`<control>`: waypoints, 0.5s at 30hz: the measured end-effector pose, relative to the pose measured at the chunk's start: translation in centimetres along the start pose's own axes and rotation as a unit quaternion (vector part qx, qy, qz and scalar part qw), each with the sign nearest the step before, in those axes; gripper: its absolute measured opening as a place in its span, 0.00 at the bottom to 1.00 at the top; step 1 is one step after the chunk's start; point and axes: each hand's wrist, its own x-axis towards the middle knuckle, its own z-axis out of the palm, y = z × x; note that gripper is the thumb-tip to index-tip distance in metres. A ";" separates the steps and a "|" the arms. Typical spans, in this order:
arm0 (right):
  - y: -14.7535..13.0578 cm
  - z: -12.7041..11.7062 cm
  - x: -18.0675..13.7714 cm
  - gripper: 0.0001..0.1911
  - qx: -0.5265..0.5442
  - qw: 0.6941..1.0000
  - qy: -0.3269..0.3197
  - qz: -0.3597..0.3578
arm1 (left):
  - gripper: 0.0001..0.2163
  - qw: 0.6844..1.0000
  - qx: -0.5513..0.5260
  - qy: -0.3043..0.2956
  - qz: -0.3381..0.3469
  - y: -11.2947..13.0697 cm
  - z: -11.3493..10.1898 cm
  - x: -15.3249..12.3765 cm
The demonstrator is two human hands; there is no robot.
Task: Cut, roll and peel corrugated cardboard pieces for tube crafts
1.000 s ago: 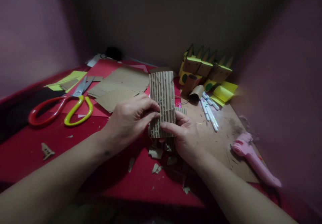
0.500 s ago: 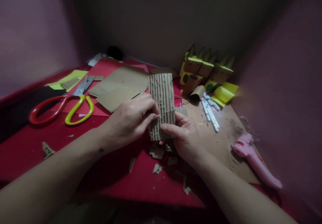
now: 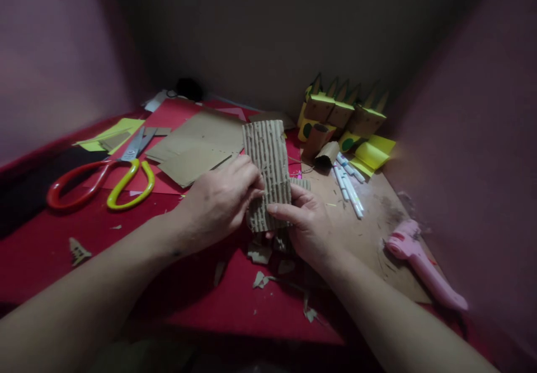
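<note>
1. A strip of corrugated cardboard point(image 3: 268, 171) stands nearly upright at the centre of the frame, above the red surface point(image 3: 62, 233).
2. The left hand point(image 3: 218, 202) pinches its left edge, fingers clamped on it.
3. The right hand point(image 3: 306, 225) grips its lower right part, thumb pressed on the front.
4. Scissors point(image 3: 100, 180) lie at the left; torn scraps point(image 3: 262, 279) lie below the hands.
5. A pink glue gun point(image 3: 423, 269) lies at the lower right.

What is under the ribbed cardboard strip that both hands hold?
Torn cardboard scraps lie on the red sheet below the strip. The left hand and right hand cover the spot directly beneath, so anything there is hidden.
</note>
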 end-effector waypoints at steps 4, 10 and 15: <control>-0.1 -0.4 0.4 0.12 0.021 0.999 0.029 0.002 | 0.06 0.997 -0.040 0.034 -0.060 -0.6 -1.1 0.1; 0.0 -0.5 0.5 0.11 0.018 0.999 0.038 -0.011 | 0.07 0.989 -0.078 0.042 -0.120 -0.6 -1.6 0.5; 0.1 -0.4 0.4 0.10 0.013 0.999 0.040 -0.017 | 0.05 0.993 -0.083 0.038 -0.078 0.1 -0.6 0.2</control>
